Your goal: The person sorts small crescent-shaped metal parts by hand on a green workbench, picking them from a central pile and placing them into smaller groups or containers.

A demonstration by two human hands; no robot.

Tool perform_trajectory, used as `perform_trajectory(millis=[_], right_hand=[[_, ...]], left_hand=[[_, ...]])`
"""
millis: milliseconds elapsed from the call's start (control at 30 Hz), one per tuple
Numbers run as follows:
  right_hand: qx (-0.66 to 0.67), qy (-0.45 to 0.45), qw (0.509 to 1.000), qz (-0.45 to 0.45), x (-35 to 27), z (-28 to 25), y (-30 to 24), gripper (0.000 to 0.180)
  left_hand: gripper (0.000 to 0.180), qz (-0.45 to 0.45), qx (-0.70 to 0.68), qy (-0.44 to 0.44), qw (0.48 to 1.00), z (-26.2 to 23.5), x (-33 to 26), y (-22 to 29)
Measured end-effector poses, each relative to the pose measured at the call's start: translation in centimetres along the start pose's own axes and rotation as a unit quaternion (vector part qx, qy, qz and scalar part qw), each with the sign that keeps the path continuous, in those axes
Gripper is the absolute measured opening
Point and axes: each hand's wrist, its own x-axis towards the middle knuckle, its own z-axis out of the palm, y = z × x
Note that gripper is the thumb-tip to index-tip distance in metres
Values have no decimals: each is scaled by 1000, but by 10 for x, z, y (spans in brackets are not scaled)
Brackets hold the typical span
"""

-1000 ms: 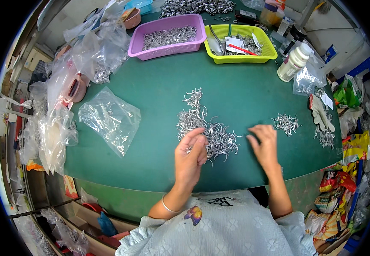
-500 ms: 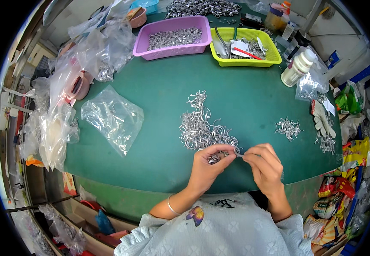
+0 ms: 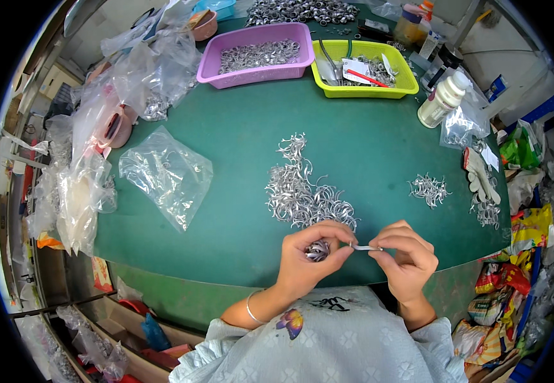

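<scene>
Between my two hands, just above the table's near edge, stretches a slim silver metal strip [image 3: 363, 247], roughly level. The fingertips of my left hand [image 3: 309, 258] pinch one end of it, and my right hand [image 3: 408, 255] pinches the other. A small bunch of curved silver metal pieces [image 3: 317, 251] is cupped in my left palm, partly hidden by the fingers. Just beyond my left hand spreads a heap of similar curved silver pieces [image 3: 296, 188]. To the right lies a smaller pile of such pieces [image 3: 429, 190].
A purple basin [image 3: 258, 75] of small metal parts and a yellow basket [image 3: 366, 92] with tools stand at the back of the green table [image 3: 239, 147]. A clear plastic bag [image 3: 165, 179] lies left. A white bottle [image 3: 443, 101] and a glove [image 3: 479, 175] are right.
My right hand has moved slightly right and nearer me, and more of the strip shows between the fingertips. My left hand has shifted a little nearer, its palm bunch more visible.
</scene>
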Motion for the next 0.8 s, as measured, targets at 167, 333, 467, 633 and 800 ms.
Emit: perform_trajectory(millis=[167,333,467,633,800], right_hand=[[147,17,985,90,-6,2,3,20],[219,12,966,135,-9,4,3,21],[247,12,959,142,-10,4,4,23],[260,14,955,143,-12,5,4,24],[249,35,953,169,-12,8,4,20]], left_hand=[[18,133,114,-14,984,4,-2,12],[21,187,164,-35,968,7,-4,18],[22,223,198,-43,954,7,-4,19],[21,260,230,-53,937,6,-4,17],[24,266,256,-47,928,4,-3,13]])
